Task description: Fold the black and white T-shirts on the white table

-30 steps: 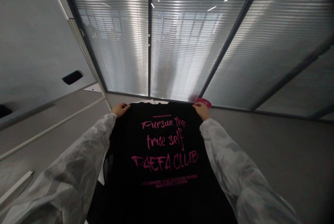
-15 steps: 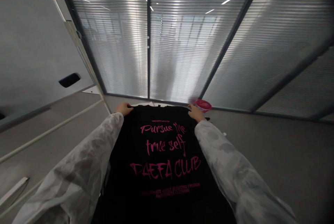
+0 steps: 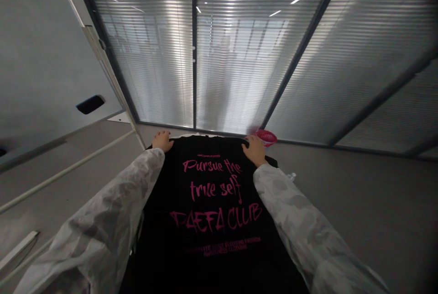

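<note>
A black T-shirt (image 3: 212, 202) with pink lettering lies spread out before me, its neckline at the far end. My left hand (image 3: 162, 141) is closed on its left shoulder, fingers curled over the edge. At the right shoulder my right hand (image 3: 255, 149) grips the cloth, thumb on top and the other fingers partly hidden. A thin strip of white material (image 3: 186, 135) peeks out behind the collar; what it belongs to is hidden. Both my arms are in pale patterned sleeves.
A pink basket-like container (image 3: 267, 137) stands just beyond my right hand. Glass panels with blinds (image 3: 236, 79) rise ahead. On the left are a pale rail (image 3: 68, 171) and a large light panel (image 3: 41, 56) with a dark oval slot. Grey floor (image 3: 359, 193) shows at the right.
Both hands have shifted slightly at the shoulders, and their fingers have moved over the cloth. The right hand sits a little lower and further onto the shirt. The shirt's top edge has moved slightly.
</note>
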Tool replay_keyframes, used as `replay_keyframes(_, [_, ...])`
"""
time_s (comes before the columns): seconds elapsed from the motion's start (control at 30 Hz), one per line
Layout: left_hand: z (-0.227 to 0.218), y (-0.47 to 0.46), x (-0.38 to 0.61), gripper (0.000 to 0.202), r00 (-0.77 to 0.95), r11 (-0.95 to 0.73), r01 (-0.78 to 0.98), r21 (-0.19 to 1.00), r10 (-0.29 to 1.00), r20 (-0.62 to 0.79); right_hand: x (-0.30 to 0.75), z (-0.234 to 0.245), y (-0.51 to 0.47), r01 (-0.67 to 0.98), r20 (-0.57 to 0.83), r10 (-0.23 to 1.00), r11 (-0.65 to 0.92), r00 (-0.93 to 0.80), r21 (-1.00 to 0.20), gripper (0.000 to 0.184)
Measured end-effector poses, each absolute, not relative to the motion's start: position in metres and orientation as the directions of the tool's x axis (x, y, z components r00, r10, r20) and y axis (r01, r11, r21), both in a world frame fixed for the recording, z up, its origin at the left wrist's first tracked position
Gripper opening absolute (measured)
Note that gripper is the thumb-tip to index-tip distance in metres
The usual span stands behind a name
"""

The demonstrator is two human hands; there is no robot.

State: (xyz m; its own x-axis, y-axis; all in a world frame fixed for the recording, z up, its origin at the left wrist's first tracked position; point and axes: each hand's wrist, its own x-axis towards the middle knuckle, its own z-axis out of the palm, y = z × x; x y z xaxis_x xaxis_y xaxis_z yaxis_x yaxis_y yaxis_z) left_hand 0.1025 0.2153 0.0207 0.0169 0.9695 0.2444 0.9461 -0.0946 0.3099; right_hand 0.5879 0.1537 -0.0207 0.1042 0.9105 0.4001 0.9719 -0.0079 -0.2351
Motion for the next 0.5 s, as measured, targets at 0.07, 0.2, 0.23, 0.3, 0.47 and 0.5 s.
replay_keyframes(0.07, [0.015, 0.203, 0.112, 0.059, 0.187, -0.252, 0.917, 0.311, 0.956, 0.225, 0.570, -0.028, 0.143, 0.964, 0.339, 0.932, 0.196, -0.127, -0.178, 0.058])
replay_keyframes(0.2, [-0.002, 0.175, 0.123, 0.077, 0.551, -0.530, 0.787, 0.317, 0.834, 0.027, 0.545, -0.047, 0.123, 0.930, 0.121, 0.942, 0.329, -0.312, -0.164, 0.072])
replay_keyframes(0.23, [-0.006, 0.169, 0.123, 0.081, 0.554, -0.522, 0.794, 0.312, 0.832, -0.016, 0.542, -0.050, 0.120, 0.937, 0.097, 0.951, 0.307, -0.295, -0.168, 0.074])
replay_keyframes(0.3, [-0.012, 0.160, 0.120, 0.084, 0.504, -0.470, 0.831, 0.298, 0.862, -0.045, 0.541, -0.053, 0.114, 0.949, 0.070, 0.965, 0.262, -0.253, -0.175, 0.077])
replay_keyframes(0.47, [-0.012, 0.153, 0.089, 0.075, 0.356, -0.334, 0.891, 0.308, 0.934, -0.016, 0.567, -0.054, 0.094, 0.970, 0.070, 0.983, 0.181, -0.172, -0.159, 0.079])
replay_keyframes(0.5, [-0.011, 0.152, 0.078, 0.072, 0.297, -0.278, 0.903, 0.329, 0.955, -0.008, 0.576, -0.054, 0.089, 0.976, 0.082, 0.986, 0.155, -0.143, -0.154, 0.078])
